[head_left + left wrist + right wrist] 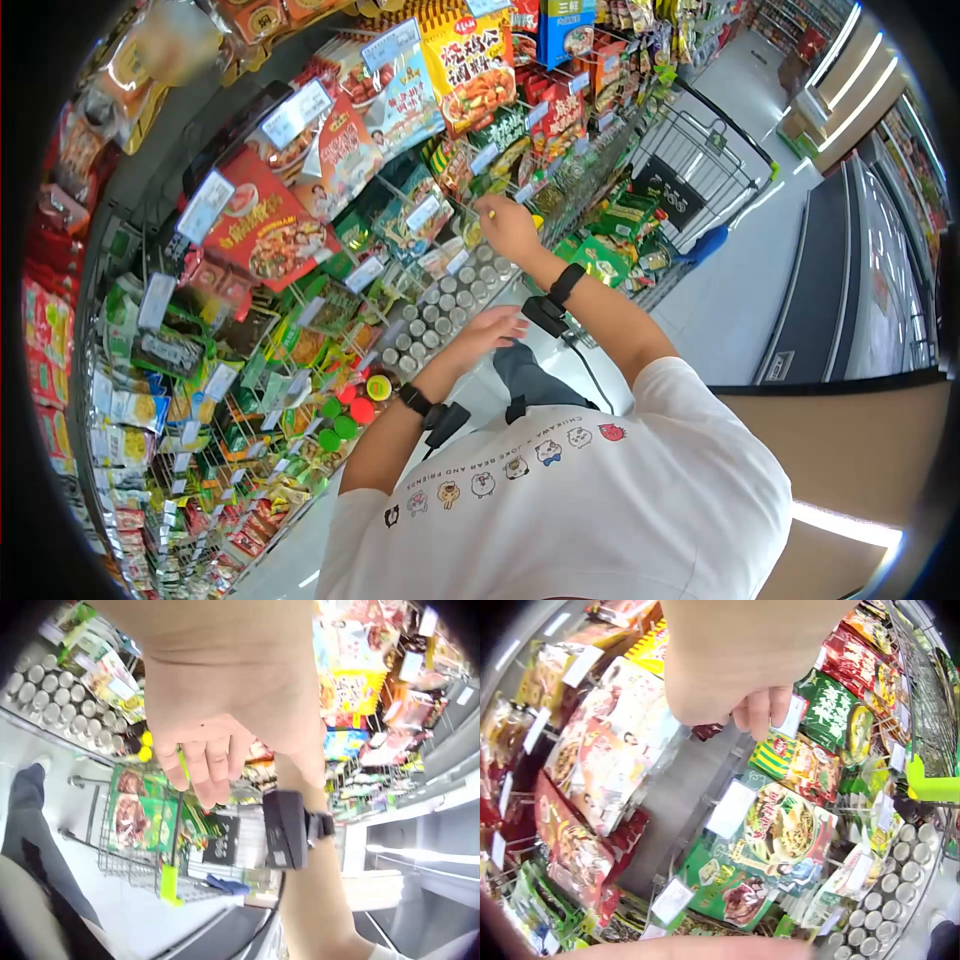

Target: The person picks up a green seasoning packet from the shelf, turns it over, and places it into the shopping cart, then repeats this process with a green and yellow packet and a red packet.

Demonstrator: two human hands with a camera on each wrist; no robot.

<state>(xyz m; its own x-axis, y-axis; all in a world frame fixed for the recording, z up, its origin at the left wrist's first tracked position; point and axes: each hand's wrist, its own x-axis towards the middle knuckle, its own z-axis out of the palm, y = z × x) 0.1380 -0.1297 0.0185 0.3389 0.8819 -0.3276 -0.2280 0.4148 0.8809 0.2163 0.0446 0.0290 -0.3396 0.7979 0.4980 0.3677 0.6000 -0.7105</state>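
Note:
My left hand (pixel 488 332) hangs in front of the rows of silver-topped cans (pixel 445 305), its fingers loosely bent and holding nothing. In the left wrist view the palm of this left hand (pixel 225 720) faces the camera. Higher and further right, my right hand (pixel 512 232) is at the rack of food packets, fingers bent. The right wrist view has the fingers of the right hand (pixel 761 709) beside a white price tag (pixel 791 716), just above a yellow-and-green striped packet (pixel 776 756). I cannot tell whether they pinch anything. A green soup packet (pixel 836 705) hangs close by.
A wire shopping cart (pixel 735 130) with green packets stands right of the rack. Red seasoning bags (pixel 270 215) and a yellow bag (pixel 467 70) hang on hooks. Red- and green-lidded jars (pixel 345 410) stand at lower left. A freezer (pixel 850 260) lines the right side.

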